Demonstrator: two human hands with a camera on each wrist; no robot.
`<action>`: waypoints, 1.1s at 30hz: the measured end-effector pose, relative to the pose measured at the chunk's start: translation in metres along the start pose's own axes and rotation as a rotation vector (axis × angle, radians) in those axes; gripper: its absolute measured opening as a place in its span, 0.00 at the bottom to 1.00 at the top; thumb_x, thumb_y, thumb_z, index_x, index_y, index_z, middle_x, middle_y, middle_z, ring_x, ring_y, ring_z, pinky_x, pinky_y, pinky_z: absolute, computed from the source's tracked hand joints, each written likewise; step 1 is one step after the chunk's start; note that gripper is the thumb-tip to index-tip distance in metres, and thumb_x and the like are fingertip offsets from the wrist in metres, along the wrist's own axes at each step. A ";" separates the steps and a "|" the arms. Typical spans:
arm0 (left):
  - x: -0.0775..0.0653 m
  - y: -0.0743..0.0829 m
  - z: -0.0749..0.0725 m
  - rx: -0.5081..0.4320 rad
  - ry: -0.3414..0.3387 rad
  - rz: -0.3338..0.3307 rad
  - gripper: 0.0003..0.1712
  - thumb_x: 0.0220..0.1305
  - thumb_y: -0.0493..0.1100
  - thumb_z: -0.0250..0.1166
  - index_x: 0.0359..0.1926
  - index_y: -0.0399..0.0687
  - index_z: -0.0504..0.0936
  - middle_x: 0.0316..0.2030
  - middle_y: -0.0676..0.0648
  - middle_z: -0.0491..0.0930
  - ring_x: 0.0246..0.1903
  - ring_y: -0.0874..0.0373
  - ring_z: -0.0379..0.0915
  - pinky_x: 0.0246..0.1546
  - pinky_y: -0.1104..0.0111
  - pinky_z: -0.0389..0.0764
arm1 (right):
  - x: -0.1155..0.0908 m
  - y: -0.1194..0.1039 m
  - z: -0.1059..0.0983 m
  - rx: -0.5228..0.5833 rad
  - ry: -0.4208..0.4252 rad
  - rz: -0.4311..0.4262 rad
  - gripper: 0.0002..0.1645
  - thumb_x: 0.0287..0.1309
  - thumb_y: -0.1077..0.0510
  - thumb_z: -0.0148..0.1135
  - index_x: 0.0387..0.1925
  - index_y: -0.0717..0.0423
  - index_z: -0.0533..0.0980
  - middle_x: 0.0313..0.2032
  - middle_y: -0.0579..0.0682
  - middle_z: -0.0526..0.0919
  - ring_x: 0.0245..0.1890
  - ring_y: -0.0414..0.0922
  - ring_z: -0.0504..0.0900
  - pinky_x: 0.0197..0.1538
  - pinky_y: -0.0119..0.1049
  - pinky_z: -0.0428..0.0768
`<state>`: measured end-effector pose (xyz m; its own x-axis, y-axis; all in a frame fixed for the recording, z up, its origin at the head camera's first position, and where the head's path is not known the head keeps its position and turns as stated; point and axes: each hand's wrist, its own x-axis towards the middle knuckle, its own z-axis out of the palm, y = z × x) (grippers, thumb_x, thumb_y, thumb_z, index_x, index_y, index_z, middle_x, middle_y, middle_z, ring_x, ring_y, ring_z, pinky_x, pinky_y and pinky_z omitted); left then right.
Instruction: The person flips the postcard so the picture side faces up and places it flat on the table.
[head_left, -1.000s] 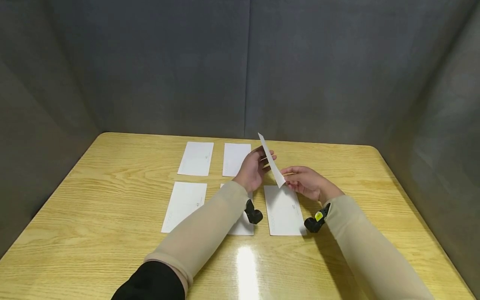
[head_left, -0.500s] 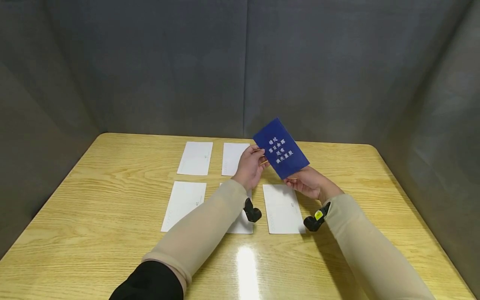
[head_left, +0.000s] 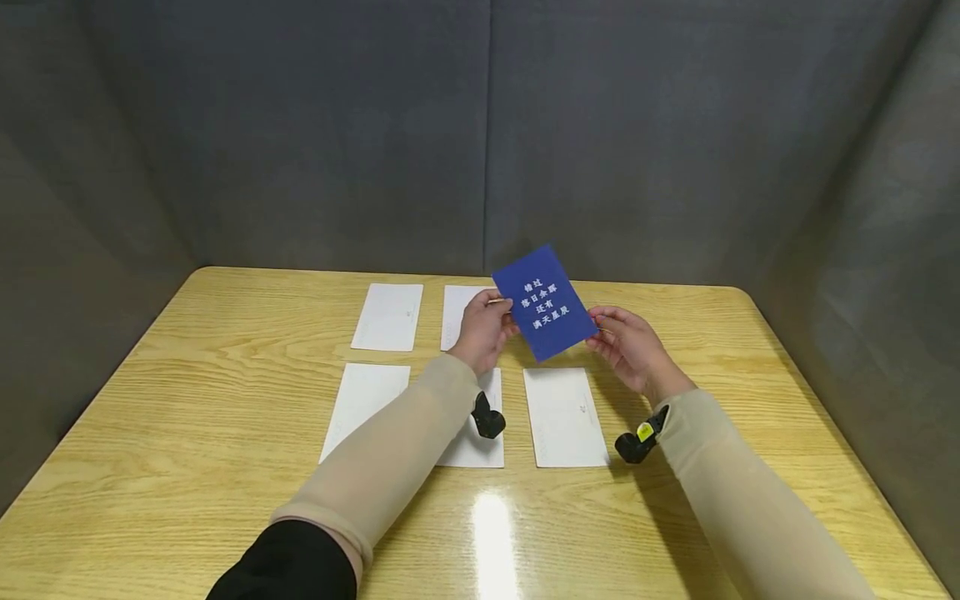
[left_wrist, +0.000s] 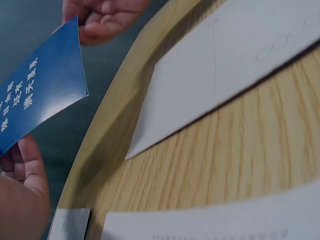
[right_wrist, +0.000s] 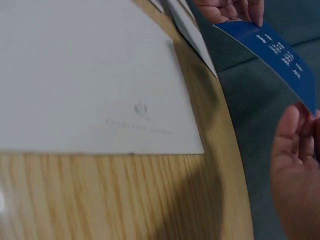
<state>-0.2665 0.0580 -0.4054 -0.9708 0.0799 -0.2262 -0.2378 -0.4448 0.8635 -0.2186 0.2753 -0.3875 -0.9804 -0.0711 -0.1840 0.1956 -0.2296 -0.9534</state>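
Note:
A blue postcard with several lines of white Chinese characters is held up above the table, tilted, its printed face toward the head camera. My left hand pinches its left edge. On the opposite side my right hand grips the lower right corner between thumb and fingers. In the left wrist view the blue card spans both hands. The right wrist view shows the card slightly bowed. Below it on the table lies a white card, blank side up with a small printed mark.
More white cards lie in two rows: one at the back left, one at the front left, and others partly hidden behind my left hand and sleeve. The wooden table ends at a grey cloth backdrop.
The postcard was edge-on, then turned to show its blue printed face. It has since moved slightly left and down, and my right hand has shifted from the bottom to its right corner.

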 end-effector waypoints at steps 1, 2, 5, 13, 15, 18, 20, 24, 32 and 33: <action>0.001 0.000 -0.001 0.011 0.005 0.002 0.04 0.77 0.30 0.54 0.43 0.42 0.74 0.33 0.46 0.75 0.29 0.59 0.71 0.29 0.71 0.77 | 0.000 0.000 0.000 -0.040 0.008 -0.020 0.12 0.79 0.66 0.46 0.44 0.57 0.77 0.37 0.46 0.80 0.35 0.38 0.80 0.44 0.28 0.82; 0.002 0.000 -0.002 0.020 0.012 0.005 0.04 0.76 0.30 0.54 0.44 0.42 0.74 0.33 0.46 0.75 0.28 0.59 0.71 0.29 0.71 0.77 | 0.000 0.000 0.000 -0.093 0.010 -0.042 0.09 0.78 0.66 0.47 0.46 0.60 0.76 0.37 0.46 0.79 0.36 0.39 0.79 0.45 0.28 0.82; 0.003 -0.001 -0.003 0.041 0.033 0.017 0.05 0.76 0.30 0.55 0.47 0.42 0.74 0.33 0.47 0.75 0.27 0.59 0.71 0.29 0.70 0.77 | -0.002 0.001 0.000 -0.286 0.014 -0.097 0.09 0.76 0.66 0.52 0.51 0.68 0.73 0.36 0.46 0.77 0.37 0.39 0.78 0.46 0.30 0.81; 0.005 -0.001 -0.003 0.089 0.051 0.036 0.14 0.74 0.29 0.57 0.58 0.36 0.74 0.32 0.48 0.75 0.25 0.61 0.72 0.29 0.70 0.77 | -0.004 0.005 0.001 -0.553 0.027 -0.131 0.12 0.71 0.68 0.56 0.50 0.75 0.73 0.35 0.49 0.78 0.37 0.44 0.79 0.43 0.34 0.82; 0.005 0.000 -0.003 0.072 0.049 0.039 0.17 0.73 0.28 0.57 0.60 0.35 0.73 0.33 0.48 0.75 0.25 0.61 0.72 0.29 0.71 0.77 | -0.004 0.008 0.000 -0.591 0.035 -0.113 0.13 0.71 0.67 0.56 0.51 0.75 0.73 0.35 0.51 0.78 0.37 0.45 0.79 0.42 0.33 0.81; 0.005 0.001 -0.002 0.030 0.022 0.039 0.20 0.72 0.28 0.56 0.63 0.31 0.71 0.36 0.44 0.77 0.30 0.58 0.75 0.33 0.71 0.81 | -0.004 0.012 -0.001 -0.623 0.081 -0.077 0.15 0.73 0.66 0.55 0.56 0.73 0.74 0.37 0.54 0.79 0.38 0.46 0.79 0.43 0.33 0.82; 0.005 0.002 -0.002 0.033 -0.015 0.022 0.22 0.74 0.30 0.54 0.65 0.29 0.69 0.44 0.40 0.78 0.38 0.55 0.77 0.42 0.69 0.83 | -0.003 0.015 -0.002 -0.621 0.116 -0.053 0.17 0.75 0.66 0.54 0.59 0.73 0.73 0.39 0.57 0.78 0.39 0.46 0.79 0.44 0.32 0.82; 0.001 0.001 0.001 0.082 -0.082 -0.056 0.27 0.74 0.34 0.53 0.70 0.27 0.65 0.62 0.33 0.71 0.55 0.50 0.72 0.61 0.63 0.76 | -0.001 0.019 -0.001 -0.605 0.182 0.008 0.19 0.75 0.65 0.55 0.62 0.70 0.73 0.42 0.57 0.77 0.40 0.45 0.78 0.44 0.29 0.82; -0.004 -0.005 0.005 0.122 -0.180 -0.145 0.39 0.75 0.43 0.52 0.80 0.35 0.52 0.77 0.38 0.55 0.75 0.48 0.52 0.73 0.62 0.58 | 0.004 0.022 0.004 -0.647 0.234 0.065 0.20 0.75 0.63 0.55 0.62 0.69 0.74 0.44 0.59 0.79 0.37 0.43 0.78 0.38 0.27 0.80; -0.004 -0.006 0.006 0.122 -0.187 -0.146 0.40 0.75 0.44 0.52 0.80 0.36 0.50 0.78 0.38 0.53 0.77 0.47 0.49 0.74 0.61 0.57 | 0.005 0.022 0.004 -0.654 0.237 0.069 0.20 0.75 0.63 0.55 0.62 0.70 0.74 0.44 0.59 0.79 0.36 0.43 0.78 0.37 0.27 0.80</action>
<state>-0.2614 0.0652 -0.4070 -0.9121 0.3036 -0.2754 -0.3671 -0.3061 0.8784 -0.2188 0.2660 -0.4084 -0.9599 0.1660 -0.2258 0.2751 0.4043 -0.8722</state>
